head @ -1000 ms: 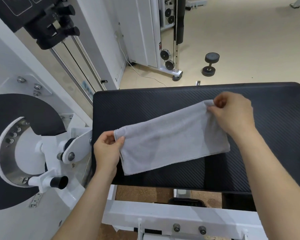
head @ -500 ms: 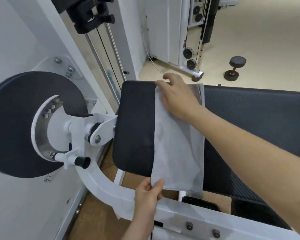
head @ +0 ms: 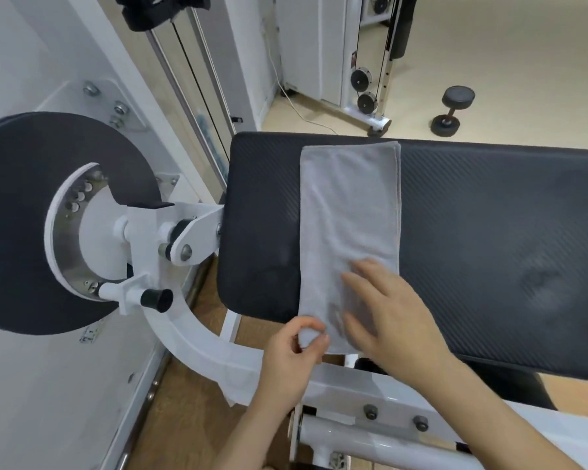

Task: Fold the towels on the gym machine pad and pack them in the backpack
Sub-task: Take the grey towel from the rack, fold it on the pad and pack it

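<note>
View from a head-worn camera, looking down at a black padded gym machine pad (head: 489, 232) that runs across the middle and right of the picture. A grey towel (head: 350, 215), folded into a long narrow strip, lies flat on the left part of the pad. It runs from the pad's far edge to its near edge, and its near end hangs a little over the front.

The person's left hand (head: 296, 354) is at the towel's near left corner — thumb and fingers curled and pinching the cloth just past the pad's front edge. The right hand (head: 387, 317) lies on the near end of the towel, palm down, fingers straight and spread, gripping nothing. It is slightly blurred.

To the left of the pad is a large black disc (head: 24, 225) on a white machine frame (head: 197, 340), with a short black-capped knob (head: 157, 298) sticking out below it. Beyond the pad, on the pale floor (head: 523, 45), a black dumbbell (head: 452, 111) lies near the foot of a cable machine (head: 364, 86) with small pulleys.
</note>
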